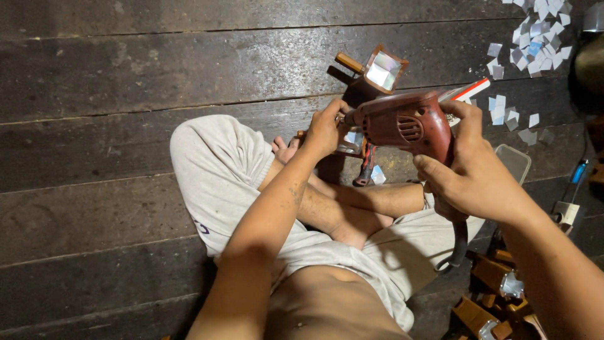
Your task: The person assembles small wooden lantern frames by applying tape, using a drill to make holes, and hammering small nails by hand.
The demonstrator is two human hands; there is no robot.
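I sit cross-legged on a dark plank floor. My right hand (pixel 469 170) grips the handle of a red electric drill (pixel 408 123), held sideways with its nose pointing left. My left hand (pixel 324 129) pinches the chuck at the drill's tip. Just behind the hands stands a small brown wooden box with a mirror-like lining (pixel 380 69) and a short wooden peg on its side. A second small shiny piece (pixel 352 141) lies under the drill's nose, partly hidden by my left hand.
Several small silvery cut squares (pixel 535 38) lie scattered at the upper right. More brown mirrored boxes (pixel 497 286) are piled at the lower right. A clear plastic tray (pixel 514 160) and a blue-handled tool (pixel 577 173) lie to the right. The drill's cord (pixel 459 245) hangs by my knee.
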